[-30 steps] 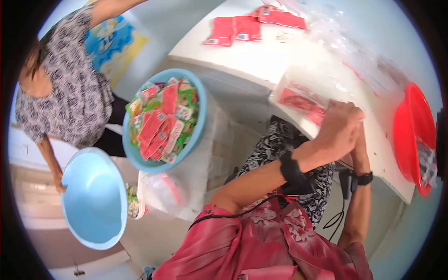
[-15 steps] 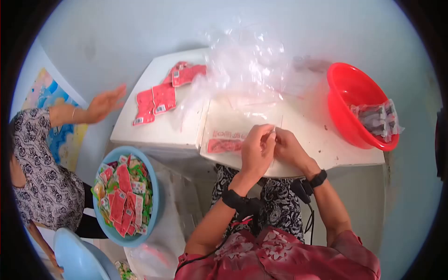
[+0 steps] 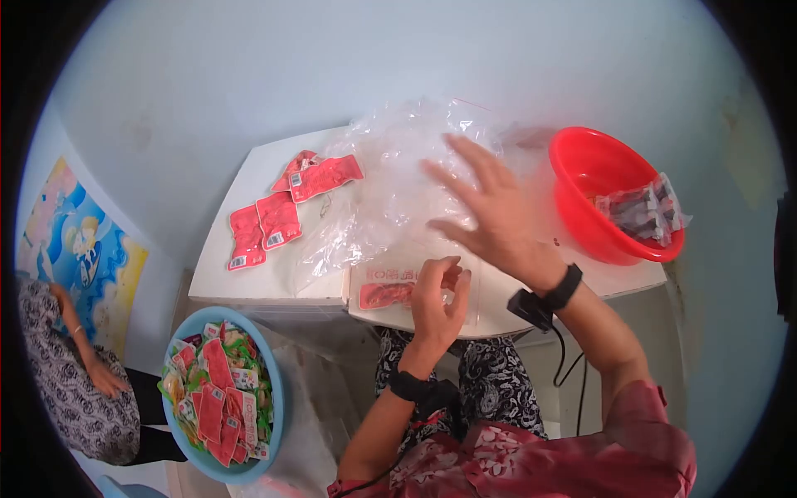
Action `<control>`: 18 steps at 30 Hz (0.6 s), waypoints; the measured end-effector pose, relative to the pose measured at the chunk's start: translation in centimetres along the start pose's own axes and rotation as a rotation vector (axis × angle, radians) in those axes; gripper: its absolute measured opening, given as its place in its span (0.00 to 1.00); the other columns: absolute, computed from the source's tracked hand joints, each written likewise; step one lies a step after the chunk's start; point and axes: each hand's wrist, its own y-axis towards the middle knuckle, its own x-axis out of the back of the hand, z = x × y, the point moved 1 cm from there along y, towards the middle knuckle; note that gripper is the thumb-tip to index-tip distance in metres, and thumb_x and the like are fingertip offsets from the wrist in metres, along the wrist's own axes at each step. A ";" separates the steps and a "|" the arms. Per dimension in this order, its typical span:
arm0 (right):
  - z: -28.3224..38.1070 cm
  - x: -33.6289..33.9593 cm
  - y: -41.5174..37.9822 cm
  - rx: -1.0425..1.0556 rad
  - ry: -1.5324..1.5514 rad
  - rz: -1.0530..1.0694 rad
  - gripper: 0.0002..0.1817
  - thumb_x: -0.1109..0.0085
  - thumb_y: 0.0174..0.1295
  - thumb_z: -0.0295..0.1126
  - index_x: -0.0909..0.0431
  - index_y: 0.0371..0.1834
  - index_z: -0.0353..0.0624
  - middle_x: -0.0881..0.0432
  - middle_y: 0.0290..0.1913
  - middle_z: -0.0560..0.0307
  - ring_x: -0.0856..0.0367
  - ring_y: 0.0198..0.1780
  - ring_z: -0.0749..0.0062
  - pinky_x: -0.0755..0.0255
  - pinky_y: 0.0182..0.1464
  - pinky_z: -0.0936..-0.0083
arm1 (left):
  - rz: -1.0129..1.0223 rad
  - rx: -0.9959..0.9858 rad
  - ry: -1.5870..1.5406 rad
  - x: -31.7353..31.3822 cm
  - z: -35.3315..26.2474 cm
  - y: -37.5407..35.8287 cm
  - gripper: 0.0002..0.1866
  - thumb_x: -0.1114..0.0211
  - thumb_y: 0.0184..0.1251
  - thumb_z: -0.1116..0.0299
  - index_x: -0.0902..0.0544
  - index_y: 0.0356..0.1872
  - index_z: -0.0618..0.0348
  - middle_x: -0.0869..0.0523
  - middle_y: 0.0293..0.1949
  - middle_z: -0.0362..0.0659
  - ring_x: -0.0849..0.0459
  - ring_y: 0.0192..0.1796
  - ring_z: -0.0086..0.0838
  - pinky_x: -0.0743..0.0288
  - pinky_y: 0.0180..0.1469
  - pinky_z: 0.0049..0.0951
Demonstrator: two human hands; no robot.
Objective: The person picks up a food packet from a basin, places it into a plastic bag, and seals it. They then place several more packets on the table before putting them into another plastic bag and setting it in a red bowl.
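My left hand [image 3: 438, 305] rests at the table's front edge, its fingers loosely curled and apart, with nothing visible in them. Beside it lies a clear bag with red lettering [image 3: 394, 274]; a red food packet [image 3: 383, 295] shows inside it. My right hand [image 3: 498, 224] is raised with fingers spread, holding nothing. Behind its fingertips spreads a heap of clear plastic bags [image 3: 390, 191]. Several red packets [image 3: 279, 220] lie on the table to the left of the heap.
A red basin [image 3: 581, 203] at the right holds clear packs with dark contents [image 3: 643, 212]. On the lower left, a light-blue basin [image 3: 278, 390] is full of red and colourful packets [image 3: 217, 365]. Another person [image 3: 79, 390] stands at the far left, by a wall poster [image 3: 83, 236].
My hands have come apart: the right has risen toward the plastic bags and spread its fingers. My left stays by the lettered bag. The other person's outstretched hand has dropped to their side.
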 end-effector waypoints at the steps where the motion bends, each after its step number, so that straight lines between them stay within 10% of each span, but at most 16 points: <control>1: 0.8 -0.9 1.0 0.096 -0.057 0.067 0.38 0.26 0.57 0.50 0.27 0.73 0.59 0.40 0.80 0.52 0.43 0.79 0.48 0.38 0.72 0.43 | -0.002 -0.034 0.043 0.4 -0.4 0.0 0.12 0.32 0.68 0.76 0.18 0.51 0.66 0.15 0.39 0.46 0.15 0.39 0.29 0.22 0.43 0.29; 5: 0.4 -6.2 2.9 0.285 -0.120 0.277 0.43 0.29 0.56 0.59 0.31 0.77 0.67 0.57 0.87 0.54 0.65 0.86 0.43 0.54 0.76 0.23 | -0.039 -0.189 0.130 2.5 -1.9 0.0 0.13 0.31 0.65 0.78 0.18 0.49 0.67 0.16 0.39 0.48 0.16 0.36 0.32 0.22 0.40 0.31; 12: -6.4 -13.3 5.5 0.086 -0.320 0.426 0.44 0.30 0.61 0.54 0.37 0.80 0.65 0.57 0.86 0.50 0.62 0.85 0.34 0.50 0.73 0.20 | -0.021 -0.272 0.207 5.7 -1.7 -1.1 0.13 0.32 0.64 0.81 0.17 0.49 0.66 0.16 0.39 0.48 0.17 0.33 0.33 0.21 0.37 0.31; 18: -12.6 -20.7 9.5 -0.098 -0.389 0.539 0.30 0.39 0.69 0.46 0.30 0.74 0.59 0.49 0.84 0.54 0.43 0.79 0.34 0.26 0.58 0.31 | -0.048 -0.302 0.289 7.1 -0.3 -0.8 0.15 0.31 0.61 0.81 0.17 0.50 0.65 0.16 0.41 0.49 0.16 0.35 0.36 0.20 0.38 0.33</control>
